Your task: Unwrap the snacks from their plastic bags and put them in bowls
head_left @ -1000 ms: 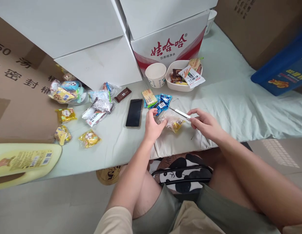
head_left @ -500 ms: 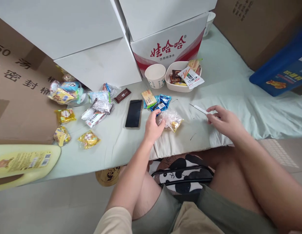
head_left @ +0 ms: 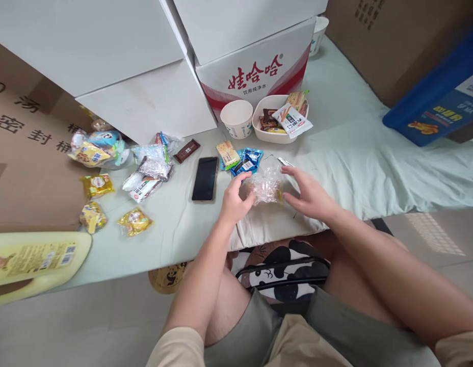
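Plastic bundle (head_left: 266, 188), crinkled, glossy; left hand (head_left: 236, 200) touching.

At your 12 o'clock, the white-and-red box (head_left: 255, 76) reads 娃哈哈® above 饮用纯净水; the white packet (head_left: 293, 121) near 1 o'clock shows 大面. The brown carton (head_left: 33, 158) at your 10 o'clock shows 汤 over 密封桶. The blue container's (head_left: 427, 104) lettering at 2 o'clock is blurred.

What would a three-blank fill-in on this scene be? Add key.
The clear-wrapped bundle lies in the gap ____ the left hand and the right hand.
The phone lies with its screen facing ____.
In the picture, the snack bowl stands just to the ____ of the nearer paper cup.
Missing words: between; up; right.
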### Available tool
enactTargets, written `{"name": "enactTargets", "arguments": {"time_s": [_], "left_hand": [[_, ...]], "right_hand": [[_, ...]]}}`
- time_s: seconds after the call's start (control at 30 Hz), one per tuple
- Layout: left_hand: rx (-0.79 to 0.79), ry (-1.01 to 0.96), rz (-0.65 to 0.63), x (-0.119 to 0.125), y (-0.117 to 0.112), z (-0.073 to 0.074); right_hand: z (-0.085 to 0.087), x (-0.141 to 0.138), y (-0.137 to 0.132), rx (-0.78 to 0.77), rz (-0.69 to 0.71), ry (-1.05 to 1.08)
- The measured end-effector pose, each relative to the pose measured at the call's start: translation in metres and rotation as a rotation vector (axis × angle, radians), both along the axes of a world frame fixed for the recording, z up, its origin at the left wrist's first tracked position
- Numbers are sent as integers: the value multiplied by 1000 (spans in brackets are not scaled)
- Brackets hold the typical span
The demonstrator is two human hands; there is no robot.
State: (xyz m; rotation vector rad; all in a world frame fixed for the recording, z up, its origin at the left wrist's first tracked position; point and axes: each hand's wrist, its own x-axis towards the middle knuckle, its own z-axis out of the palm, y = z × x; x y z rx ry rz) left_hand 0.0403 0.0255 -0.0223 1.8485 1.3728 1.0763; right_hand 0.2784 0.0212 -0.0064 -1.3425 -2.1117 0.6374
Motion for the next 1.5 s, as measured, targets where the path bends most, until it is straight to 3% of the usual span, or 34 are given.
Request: {"name": "enactTargets", "arguments": {"time_s": [0.1, 0.3, 0.37, 0.43, 0.53, 0.7, 1.0, 1.5], "left_hand": [[-33, 0, 90, 1, 1, -1], [-48, -256, 326, -7, 9, -4], [-81, -368, 361, -8, 11, -3], [-99, -443, 363, -8, 10, -1], [-67, -399, 314, -6, 8, 3], [-44, -293, 266, -3, 5, 6], [-86, -244, 239, -3, 3, 10], [-101, -81, 159, -2, -4, 12]], "right_hand": [[2, -5, 1, -25, 0, 55], [11, 7, 6, -14, -408, 98], [13, 11, 4, 29, -457, 135], [12, 12, 2, 103, -395, 169], [4, 7, 0, 194, -183, 134], [-9, -6, 0, 162, -8, -45], [-3, -5, -1, -48, -39, -88], [-4, -11, -2, -65, -12, -110]]}}
